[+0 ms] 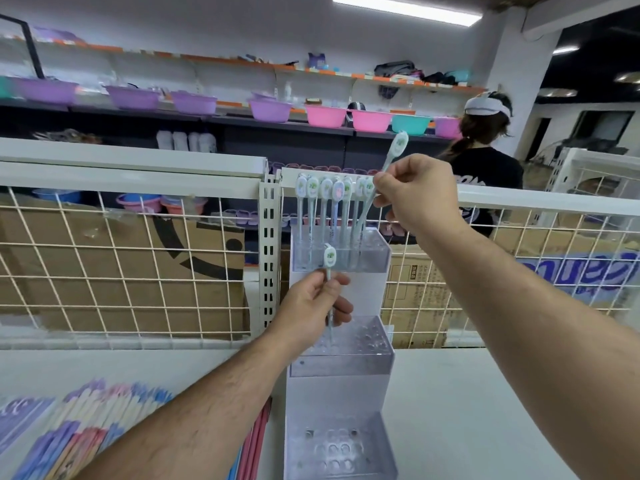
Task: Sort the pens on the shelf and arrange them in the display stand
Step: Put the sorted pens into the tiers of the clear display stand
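Note:
A clear three-tier display stand (341, 365) stands on the white shelf against the wire grid. Its top tier (339, 258) holds several pale pens (323, 202) with oval cartoon caps, standing upright. My left hand (311, 306) pinches one pale green pen (329, 261) upright, its tip down at the holes of the middle tier (349, 341). My right hand (415, 192) pinches another such pen (393, 152), tilted, cap up and to the right, lower end reaching toward the top tier's right side. The bottom tier (341, 448) holds no pens.
Packs of pastel pens and pink sticks (90, 427) lie on the shelf at lower left. A white wire grid (138, 271) backs the shelf, cardboard boxes behind it. A person in a black shirt (485, 161) stands beyond, beside shelves of coloured basins (270, 110).

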`<state>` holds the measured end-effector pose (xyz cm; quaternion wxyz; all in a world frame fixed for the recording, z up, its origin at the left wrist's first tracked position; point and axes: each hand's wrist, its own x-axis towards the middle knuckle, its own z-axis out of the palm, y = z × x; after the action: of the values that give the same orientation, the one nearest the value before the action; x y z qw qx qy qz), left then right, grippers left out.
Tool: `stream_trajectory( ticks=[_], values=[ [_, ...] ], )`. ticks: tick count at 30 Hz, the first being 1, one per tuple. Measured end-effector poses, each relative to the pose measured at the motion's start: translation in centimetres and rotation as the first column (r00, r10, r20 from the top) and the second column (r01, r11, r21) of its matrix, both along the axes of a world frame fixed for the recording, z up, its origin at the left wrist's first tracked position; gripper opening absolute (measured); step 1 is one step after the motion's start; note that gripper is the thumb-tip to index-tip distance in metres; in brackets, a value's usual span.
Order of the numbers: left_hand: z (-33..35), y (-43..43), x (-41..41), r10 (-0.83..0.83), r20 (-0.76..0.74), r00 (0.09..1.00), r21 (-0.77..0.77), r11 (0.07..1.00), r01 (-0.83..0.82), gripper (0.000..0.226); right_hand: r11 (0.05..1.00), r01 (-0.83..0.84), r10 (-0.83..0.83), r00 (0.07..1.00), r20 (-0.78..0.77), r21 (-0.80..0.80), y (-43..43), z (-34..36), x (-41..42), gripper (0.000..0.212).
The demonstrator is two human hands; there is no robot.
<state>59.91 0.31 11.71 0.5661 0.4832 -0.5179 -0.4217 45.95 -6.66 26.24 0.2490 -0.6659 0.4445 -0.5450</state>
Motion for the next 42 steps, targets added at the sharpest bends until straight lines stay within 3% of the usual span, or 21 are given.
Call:
stream_trajectory(
  ticks=[11,31,38,42],
  values=[
    [-0.2,-0.2,0.0,0.011,0.033,0.999,-0.010,1.000,-0.011,0.021,0.997,0.073,-0.064,0.966,-0.249,0.025,-1.7,-2.9,1.5,0.015],
    [-0.5,-0.4,0.1,0.014,0.054,0.998,-0.012,1.000,-0.013,0.023,0.991,0.116,-0.090,0.940,-0.328,0.060,-1.7,-4.1,1.6,0.021],
    [-0.4,-0.2,0.0,0.005,0.059,0.998,0.003,1.000,-0.005,0.024,0.994,0.101,-0.089,0.960,-0.265,0.030,-0.6,-4.9,1.0,0.020],
    [-0.3,-0.2,0.0,-0.005,0.046,0.999,0.000,1.000,0.005,0.024,0.994,-0.009,0.035,0.971,-0.238,0.112,1.1,-5.6,0.6,0.016]
  ],
)
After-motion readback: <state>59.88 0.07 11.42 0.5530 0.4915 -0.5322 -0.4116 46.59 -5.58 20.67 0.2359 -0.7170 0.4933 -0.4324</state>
